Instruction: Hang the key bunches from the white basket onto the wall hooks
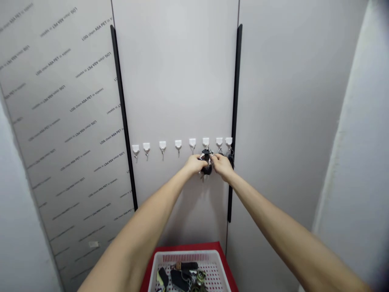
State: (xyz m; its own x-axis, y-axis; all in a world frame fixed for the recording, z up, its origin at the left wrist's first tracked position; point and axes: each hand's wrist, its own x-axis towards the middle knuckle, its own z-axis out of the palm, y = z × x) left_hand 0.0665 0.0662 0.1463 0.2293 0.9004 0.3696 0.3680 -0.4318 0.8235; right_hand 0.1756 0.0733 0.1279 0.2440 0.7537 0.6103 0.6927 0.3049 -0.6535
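Several white stick-on hooks (178, 144) run in a row across the pale panel (176, 81). Just below one toward the right end, a bunch of keys (207, 168) with black parts is between my hands. My left hand (193, 164) has its fingers closed on the bunch from the left side. From the right, my right hand (222, 165) pinches at the thin metal ring of the same bunch. Whether the ring sits on the hook is too small to tell. Dark keys (231, 159) hang under the rightmost hook, partly behind my right hand.
Below stands a white plastic basket (223, 272) on a red surface (219, 245), holding several keys and fobs, among them a black key fob (180, 280). Long black handles (121, 105) edge the panel on both sides. Printed film covers the left panel (60, 121).
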